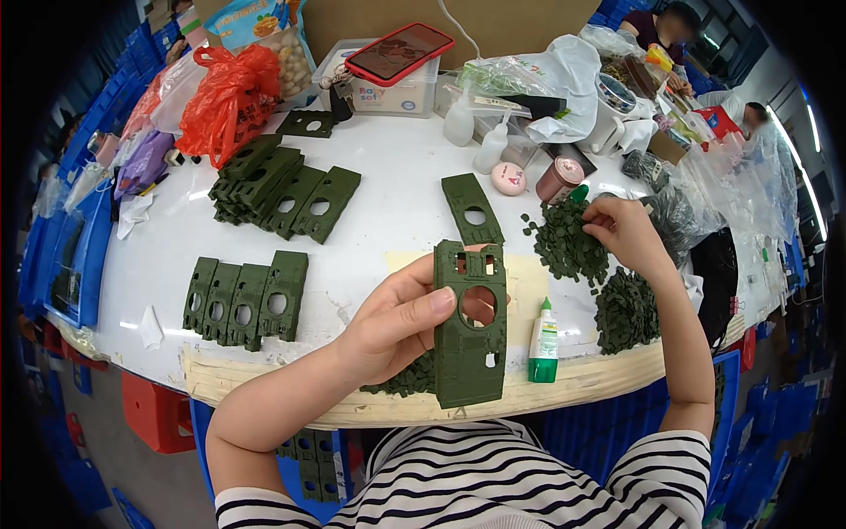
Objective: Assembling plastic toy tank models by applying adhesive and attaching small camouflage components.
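My left hand [388,322] grips a dark green plastic model hull piece [470,361], with a large round hole and smaller cut-outs, held upright above the table's front edge. Over at the right, my right hand [624,231] is at the edge of a pile of small green plastic parts [564,242], thumb and fingertips drawn together. Whatever sits between those fingertips is too small to make out. Another similar hull piece [473,210] lies just behind the held one. A glue bottle [545,344] with a green base and green tip stands to its right.
A second heap of green parts [627,313] lies nearer me at the right. Hull pieces stand in a row [245,304] and a stack [273,189] on the left. Behind are a red bag [231,106], a phone [401,53] on a plastic box, squeeze bottles [460,119] and a pink jar [560,181].
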